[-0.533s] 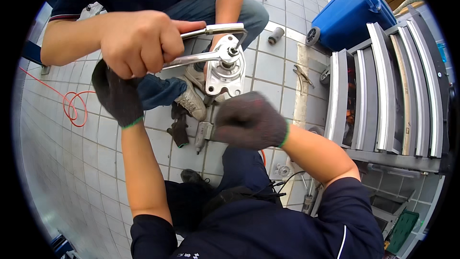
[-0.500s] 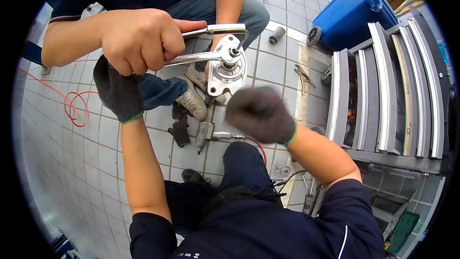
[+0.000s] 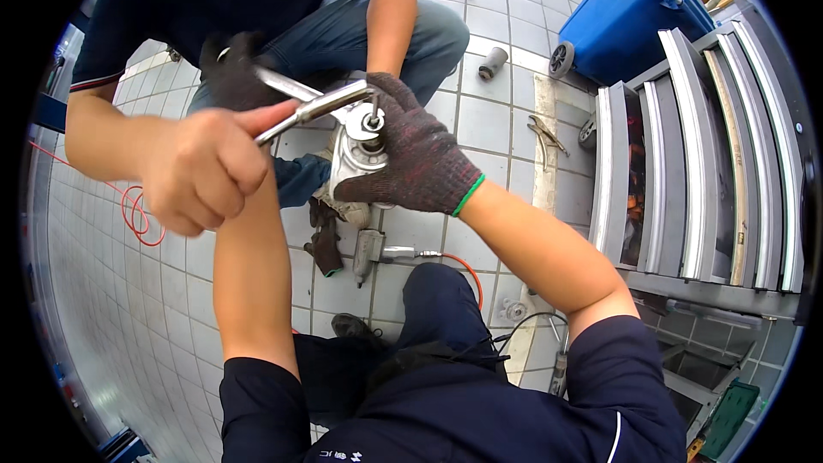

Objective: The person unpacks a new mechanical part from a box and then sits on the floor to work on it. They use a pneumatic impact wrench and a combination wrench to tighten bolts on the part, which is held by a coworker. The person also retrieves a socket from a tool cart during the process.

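Note:
My gloved left hand (image 3: 238, 75), partly blurred, is closed round the far end of a wrench (image 3: 287, 86). The wrench's head sits on the nut at the top of a silver metal mount (image 3: 347, 154). My gloved right hand (image 3: 416, 154) wraps the mount's right side and hides much of it. A co-worker's bare hand (image 3: 206, 171) grips a ratchet handle (image 3: 321, 103); its bit (image 3: 375, 105) points down into the centre of the nut. The co-worker's other hand is hidden behind the mount and my right hand.
An air impact gun (image 3: 369, 249) with an orange hose and dark gloves (image 3: 325, 244) lie on the tiled floor. Pliers (image 3: 545, 137) and a grey cylindrical part (image 3: 493, 63) lie farther right. A drawer cabinet (image 3: 686, 163) and a blue bin (image 3: 630, 17) stand right.
My right hand has moved left and taken hold of the mount. My left hand has swung the wrench handle away from me. The co-worker's hand and ratchet have come left and nearer.

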